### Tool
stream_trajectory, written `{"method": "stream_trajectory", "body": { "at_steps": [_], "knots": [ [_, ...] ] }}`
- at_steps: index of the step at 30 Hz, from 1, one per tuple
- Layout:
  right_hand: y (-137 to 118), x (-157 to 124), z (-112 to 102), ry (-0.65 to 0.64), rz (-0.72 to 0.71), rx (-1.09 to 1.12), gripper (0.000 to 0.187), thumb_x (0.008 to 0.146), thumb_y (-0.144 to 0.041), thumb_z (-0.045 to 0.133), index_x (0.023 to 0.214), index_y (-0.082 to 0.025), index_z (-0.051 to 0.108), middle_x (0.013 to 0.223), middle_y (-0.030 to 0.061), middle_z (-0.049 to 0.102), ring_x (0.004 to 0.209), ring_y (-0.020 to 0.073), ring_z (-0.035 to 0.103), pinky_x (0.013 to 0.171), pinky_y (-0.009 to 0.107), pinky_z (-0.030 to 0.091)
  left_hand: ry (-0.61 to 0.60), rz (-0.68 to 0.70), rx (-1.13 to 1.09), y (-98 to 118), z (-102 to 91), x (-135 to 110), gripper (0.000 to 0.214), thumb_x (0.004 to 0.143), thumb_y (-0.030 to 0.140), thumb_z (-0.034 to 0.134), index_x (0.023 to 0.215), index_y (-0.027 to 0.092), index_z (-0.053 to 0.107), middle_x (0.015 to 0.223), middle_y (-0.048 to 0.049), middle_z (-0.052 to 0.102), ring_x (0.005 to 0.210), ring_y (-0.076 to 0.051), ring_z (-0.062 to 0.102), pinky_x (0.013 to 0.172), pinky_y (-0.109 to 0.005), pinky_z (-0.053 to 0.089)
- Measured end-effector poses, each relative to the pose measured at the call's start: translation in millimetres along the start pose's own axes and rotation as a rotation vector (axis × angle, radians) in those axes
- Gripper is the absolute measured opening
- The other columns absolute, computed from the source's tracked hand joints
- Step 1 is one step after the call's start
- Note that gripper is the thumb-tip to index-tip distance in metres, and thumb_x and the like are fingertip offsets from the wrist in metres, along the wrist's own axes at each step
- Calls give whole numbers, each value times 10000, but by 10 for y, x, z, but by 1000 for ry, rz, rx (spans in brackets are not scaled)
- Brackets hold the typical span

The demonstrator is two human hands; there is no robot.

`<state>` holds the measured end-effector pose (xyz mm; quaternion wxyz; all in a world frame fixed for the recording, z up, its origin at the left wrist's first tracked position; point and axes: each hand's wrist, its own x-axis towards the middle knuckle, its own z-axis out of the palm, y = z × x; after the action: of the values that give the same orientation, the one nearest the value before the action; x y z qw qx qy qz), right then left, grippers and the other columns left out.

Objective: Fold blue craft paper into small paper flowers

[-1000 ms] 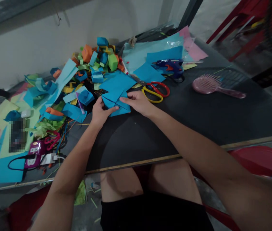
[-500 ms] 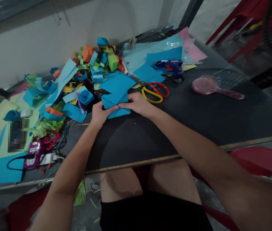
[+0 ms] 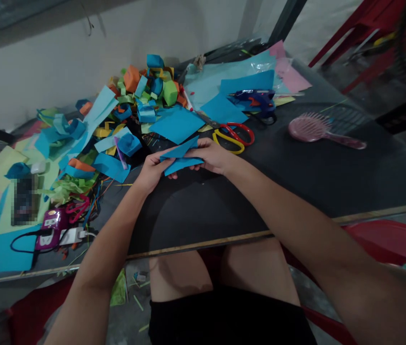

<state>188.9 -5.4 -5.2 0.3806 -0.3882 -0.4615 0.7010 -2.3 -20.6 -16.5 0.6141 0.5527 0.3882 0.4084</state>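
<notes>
A folded blue paper piece is held just above the dark table between both hands. My left hand pinches its left end with the fingers closed under it. On its right end my right hand grips with thumb and fingers wrapped round the fold. A flat blue paper sheet lies right behind the hands.
Yellow-and-red scissors lie just right of my hands, a blue glue gun behind them, a pink hairbrush farther right. A heap of coloured paper scraps fills the left and back. A purple device with cable sits near the front-left edge.
The blue paper has been lifted off the table and folded narrower between both hands, which have come slightly up and right.
</notes>
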Motion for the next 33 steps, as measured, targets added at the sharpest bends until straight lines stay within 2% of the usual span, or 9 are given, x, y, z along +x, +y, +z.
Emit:
{"method": "stream_trajectory", "body": {
  "at_steps": [3,6,12,17,22,25,28,30,33],
  "knots": [
    [-13,-17,25,-9,6,24,249,602,-349,851,665,-172,686,562,-1,673,433,93,584,365,169,428,-25,-37,-98,43,-37,8,307,754,391,677,984,189,662,666,-2,686,495,-122,640,439,-213,477],
    [2,-4,39,10,-7,8,215,618,-314,831,668,-157,693,620,24,706,438,101,599,361,177,435,-31,-78,-112,65,-48,12,346,753,430,619,1002,191,636,704,-22,707,515,-146,660,452,-239,490],
    [77,52,38,42,-29,-73,137,675,-250,776,646,-157,680,530,22,658,454,131,612,368,198,444,151,-20,56,-32,-6,31,401,769,562,679,937,204,614,630,3,667,518,-157,656,448,-238,473],
    [68,72,28,66,-3,12,156,725,-221,735,877,-193,759,586,3,673,482,127,610,365,195,409,79,16,89,-88,-44,60,394,796,544,673,1045,242,646,711,-8,673,583,-171,670,510,-285,509],
    [61,85,33,66,29,7,147,762,-271,732,882,-189,757,575,9,661,488,126,600,388,203,408,62,63,17,-19,-103,75,267,760,422,621,895,204,698,861,-55,717,726,-197,694,680,-365,587],
    [62,96,11,55,11,-2,148,767,-248,709,893,-177,736,556,-1,635,488,124,595,399,201,414,-1,62,-35,37,-156,80,365,783,449,498,887,175,716,917,-95,728,884,-253,706,785,-418,596],
    [8,105,-84,-16,22,-14,170,801,-260,637,916,-159,712,668,39,679,585,152,641,467,233,485,39,43,-43,25,-201,102,488,860,553,401,941,182,707,909,-95,721,922,-254,702,811,-425,589],
    [-77,90,-171,33,-78,-35,194,831,-285,595,945,-170,703,860,72,722,731,162,672,592,258,545,114,49,-18,-36,-213,135,535,893,624,379,943,196,695,928,-89,712,917,-230,695,796,-398,582],
    [-259,-11,-214,309,-425,-198,160,804,-247,635,945,-210,700,985,46,713,877,160,660,735,255,543,266,142,35,-170,-206,201,365,810,532,641,973,208,675,1042,-64,697,834,-166,672,736,-318,564]
  ]
}}
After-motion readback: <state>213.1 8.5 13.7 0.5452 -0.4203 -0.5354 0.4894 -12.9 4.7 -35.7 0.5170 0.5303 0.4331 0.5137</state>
